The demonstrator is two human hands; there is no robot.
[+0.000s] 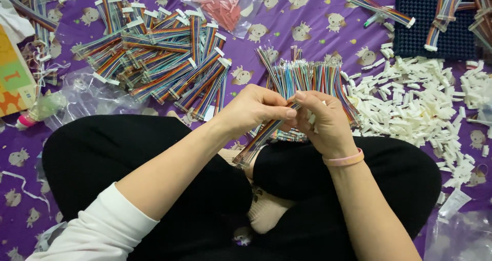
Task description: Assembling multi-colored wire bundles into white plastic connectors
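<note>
Both hands, left hand (253, 110) and right hand (323, 122), are closed on one ribbon cable (261, 138); its wires should be kept flat, a connector (311, 118) pushed straight.

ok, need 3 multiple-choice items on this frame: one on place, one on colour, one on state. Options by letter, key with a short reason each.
1. Where does the pile of loose white connectors lie?
A. on the person's right
B. on the person's left
C. in the lap

2. What colour is the wristband on the right hand?
A. green
B. pink
C. black

3. What is the state of the wire strip between the hands?
A. lying loose on the cloth
B. pinched by both hands
C. sealed in a bag

Key:
1 A, the white pieces spread over the purple cloth on the right side.
2 B, a pink band circles the right wrist.
3 B, the left hand and the right hand meet fingertip to fingertip on the strip above the lap.
</note>
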